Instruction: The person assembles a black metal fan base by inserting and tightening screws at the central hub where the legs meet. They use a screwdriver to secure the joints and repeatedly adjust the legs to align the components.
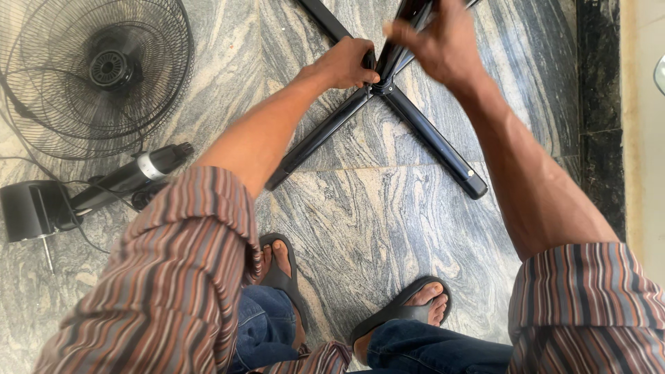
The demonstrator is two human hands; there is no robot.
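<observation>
Left hand [346,62] fingers clamped on black cross base [429,138] hub, steadying it on floor [360,208]; right hand [436,45] at 1 o'clock, fingers gripping upright pole [402,31]. Fan grille [90,76] at 10 o'clock.

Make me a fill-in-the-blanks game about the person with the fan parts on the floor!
1. The left hand grips the middle of the black ____-shaped fan base.
2. The round wire fan guard lies on the ____ side of the picture.
3. The person's sleeves have a ____ pattern.
4. The right hand is ____ the base's middle joint.

Missing words: cross; left; striped; above
</observation>
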